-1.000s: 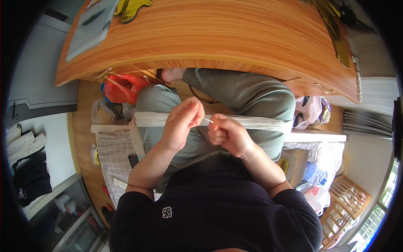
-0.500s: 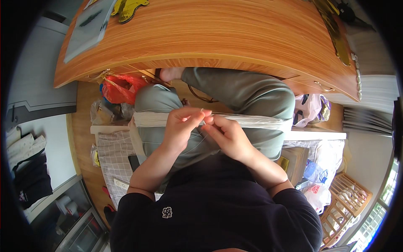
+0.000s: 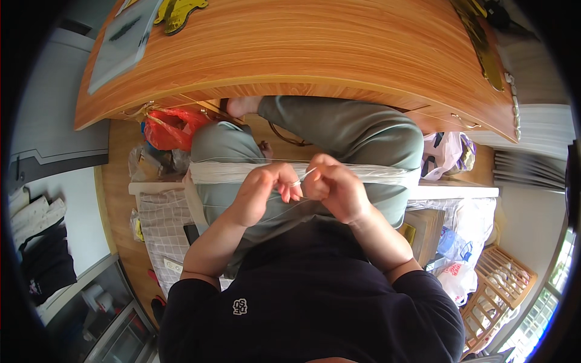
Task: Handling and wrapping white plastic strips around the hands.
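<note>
A skein of white thread [image 3: 225, 172] is stretched across both of my knees, looped around the green-grey trousers [image 3: 345, 130]. Above the skein, my left hand [image 3: 266, 189] has its fingers curled in, with white thread wound at the fingertips. My right hand [image 3: 339, 189] pinches the same white thread [image 3: 308, 173], a short length of which runs between the two hands. A single loose strand also passes from the left knee toward the fingers. The exact finger contact is partly hidden by the curled knuckles.
A wooden desk [image 3: 302, 45] spans the far side, with a yellow cut-out piece [image 3: 179, 13] on it. Under its left part hangs a red plastic bag [image 3: 172, 128]; a pale bag [image 3: 440, 156] lies at the right. Behind me are a checked cloth [image 3: 163, 221] and a wooden rack [image 3: 501, 278].
My hands have turned inward and drawn slightly apart, and a short piece of thread now shows taut between them. The skein stays on the knees.
</note>
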Demonstrator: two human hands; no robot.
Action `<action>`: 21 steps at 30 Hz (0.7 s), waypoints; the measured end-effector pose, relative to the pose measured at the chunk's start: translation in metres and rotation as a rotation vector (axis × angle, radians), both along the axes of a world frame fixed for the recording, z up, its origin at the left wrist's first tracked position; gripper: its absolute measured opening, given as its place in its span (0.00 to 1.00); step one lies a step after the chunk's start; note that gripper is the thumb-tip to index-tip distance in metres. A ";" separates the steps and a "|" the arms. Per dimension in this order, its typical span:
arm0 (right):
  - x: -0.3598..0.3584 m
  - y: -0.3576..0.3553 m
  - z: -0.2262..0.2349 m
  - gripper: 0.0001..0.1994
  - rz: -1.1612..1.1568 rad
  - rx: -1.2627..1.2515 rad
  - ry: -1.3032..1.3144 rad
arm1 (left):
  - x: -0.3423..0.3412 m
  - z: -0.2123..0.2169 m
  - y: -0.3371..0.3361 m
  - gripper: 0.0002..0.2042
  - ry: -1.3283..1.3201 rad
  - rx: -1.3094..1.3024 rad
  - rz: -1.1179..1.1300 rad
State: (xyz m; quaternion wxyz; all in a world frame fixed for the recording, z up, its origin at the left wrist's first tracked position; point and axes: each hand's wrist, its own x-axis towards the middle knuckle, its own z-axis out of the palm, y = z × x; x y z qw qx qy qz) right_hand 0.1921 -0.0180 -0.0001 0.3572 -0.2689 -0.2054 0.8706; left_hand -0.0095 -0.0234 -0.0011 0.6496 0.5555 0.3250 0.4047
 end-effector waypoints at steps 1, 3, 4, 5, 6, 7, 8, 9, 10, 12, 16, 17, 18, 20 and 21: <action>0.000 0.001 0.003 0.11 -0.118 0.008 0.113 | -0.001 0.005 0.005 0.37 0.179 0.052 -0.049; 0.000 -0.002 0.008 0.10 -0.144 0.071 0.053 | 0.003 0.014 0.012 0.37 0.491 0.328 0.032; 0.001 -0.002 0.012 0.10 0.016 0.134 -0.090 | 0.006 0.017 0.013 0.34 0.440 0.377 0.123; 0.001 -0.001 0.014 0.10 0.178 0.196 -0.233 | 0.011 0.018 0.012 0.31 0.387 0.424 0.213; 0.001 0.000 0.007 0.09 0.268 0.162 -0.213 | 0.016 0.016 0.007 0.39 0.180 0.235 0.170; 0.002 0.001 0.005 0.09 0.272 0.165 -0.209 | 0.007 0.008 0.001 0.40 -0.137 -0.003 0.004; 0.004 0.001 0.003 0.09 0.208 0.072 -0.127 | -0.010 -0.006 0.001 0.41 -0.210 -0.059 -0.171; 0.005 0.001 0.002 0.09 0.145 -0.022 -0.044 | -0.022 -0.015 0.003 0.42 -0.281 -0.116 -0.345; 0.006 0.001 0.002 0.10 0.078 0.004 0.036 | -0.016 -0.007 0.005 0.42 -0.286 -0.117 -0.349; 0.008 -0.005 0.006 0.09 0.062 0.063 -0.007 | 0.004 0.018 0.016 0.39 0.799 0.780 0.231; 0.004 -0.005 0.008 0.07 0.239 0.182 -0.102 | 0.016 0.024 0.000 0.30 -0.152 0.139 0.039; 0.007 -0.008 -0.003 0.07 0.244 0.264 -0.096 | 0.003 0.026 -0.001 0.29 -0.358 -0.056 -0.185; 0.007 -0.008 0.003 0.08 0.206 0.276 -0.050 | -0.012 0.029 0.001 0.31 -0.030 0.116 -0.185; 0.006 -0.010 0.009 0.09 0.171 0.339 0.037 | -0.011 0.032 0.008 0.34 0.563 0.537 -0.026; 0.005 -0.012 0.008 0.10 0.201 0.373 0.039 | -0.005 0.032 0.011 0.34 0.825 0.778 0.140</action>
